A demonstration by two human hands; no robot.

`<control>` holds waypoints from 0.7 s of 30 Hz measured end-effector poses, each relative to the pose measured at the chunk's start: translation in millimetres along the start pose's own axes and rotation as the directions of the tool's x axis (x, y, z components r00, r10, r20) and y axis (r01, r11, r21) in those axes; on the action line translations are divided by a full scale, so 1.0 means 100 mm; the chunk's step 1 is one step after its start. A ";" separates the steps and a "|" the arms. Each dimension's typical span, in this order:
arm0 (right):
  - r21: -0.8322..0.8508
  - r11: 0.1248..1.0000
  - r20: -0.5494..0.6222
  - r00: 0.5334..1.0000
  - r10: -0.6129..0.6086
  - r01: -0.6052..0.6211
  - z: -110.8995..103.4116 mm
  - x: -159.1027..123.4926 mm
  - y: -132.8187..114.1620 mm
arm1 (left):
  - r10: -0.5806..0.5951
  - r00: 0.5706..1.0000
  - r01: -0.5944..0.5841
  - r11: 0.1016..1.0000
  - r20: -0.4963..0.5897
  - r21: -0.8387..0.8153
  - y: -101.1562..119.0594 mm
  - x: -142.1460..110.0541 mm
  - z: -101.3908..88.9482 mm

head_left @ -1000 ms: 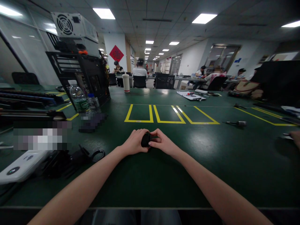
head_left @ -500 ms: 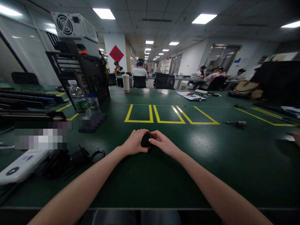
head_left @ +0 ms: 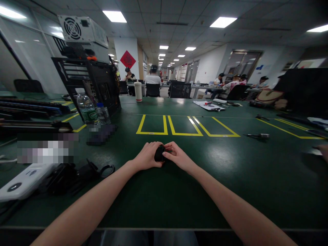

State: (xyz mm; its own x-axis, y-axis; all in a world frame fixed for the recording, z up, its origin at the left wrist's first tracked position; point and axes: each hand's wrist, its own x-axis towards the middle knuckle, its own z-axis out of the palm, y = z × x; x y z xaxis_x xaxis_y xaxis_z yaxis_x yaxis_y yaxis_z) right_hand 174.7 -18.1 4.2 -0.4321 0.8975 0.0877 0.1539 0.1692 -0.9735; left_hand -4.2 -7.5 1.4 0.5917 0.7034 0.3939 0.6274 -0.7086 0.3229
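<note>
A small black object [head_left: 159,153] is between my two hands, just above or on the green table [head_left: 164,198]; its kind cannot be made out. My left hand [head_left: 148,155] wraps around it from the left, thumb below and fingers over the top. From the right, my right hand [head_left: 176,156] holds the object's right side between thumb and fingers. Most of the object is hidden by the fingers. Yellow tape outlines [head_left: 181,134] lie on the table beyond both hands.
To the left lie a white device [head_left: 23,182], black straps and a black ring [head_left: 107,171]. Water bottles [head_left: 87,107] stand by a black computer case [head_left: 102,85]. A screwdriver-like tool [head_left: 260,136] and a clipboard [head_left: 208,106] lie right. Another person's hand [head_left: 324,150] shows at the right edge.
The thumb and fingers of my right hand have closed in slightly on the black object since the first frame. My left hand keeps its hold in the same place.
</note>
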 end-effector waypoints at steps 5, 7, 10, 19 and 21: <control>0.039 0.999 0.069 0.998 0.000 -0.003 -0.03 -0.01 -0.01 | -0.002 1.000 0.003 1.000 0.004 -0.011 0.00 0.00 0.00; 0.075 0.997 0.091 0.995 -0.032 0.025 -0.03 -0.03 -0.02 | -0.002 1.000 0.002 1.000 -0.001 -0.009 -0.01 0.00 0.01; 0.076 0.997 0.068 0.997 -0.038 0.033 -0.03 -0.04 -0.02 | 0.001 1.000 -0.001 1.000 -0.007 0.005 -0.01 0.00 0.01; 0.007 1.000 -0.023 1.000 0.004 -0.004 -0.01 0.02 0.04 | -0.005 1.000 0.005 1.000 -0.012 0.002 -0.02 0.01 0.01; 0.004 1.000 -0.007 1.000 0.011 -0.011 -0.01 0.02 0.04 | -0.009 1.000 0.009 1.000 -0.011 -0.002 -0.02 0.01 0.02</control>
State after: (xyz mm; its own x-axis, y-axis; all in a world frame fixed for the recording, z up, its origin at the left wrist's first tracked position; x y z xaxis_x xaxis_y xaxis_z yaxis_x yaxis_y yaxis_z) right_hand 175.6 -15.4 0.8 -0.4240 0.9022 0.0785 0.1549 0.1576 -0.9753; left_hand -3.8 -5.3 -0.1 0.5808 0.7089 0.4001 0.6314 -0.7026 0.3283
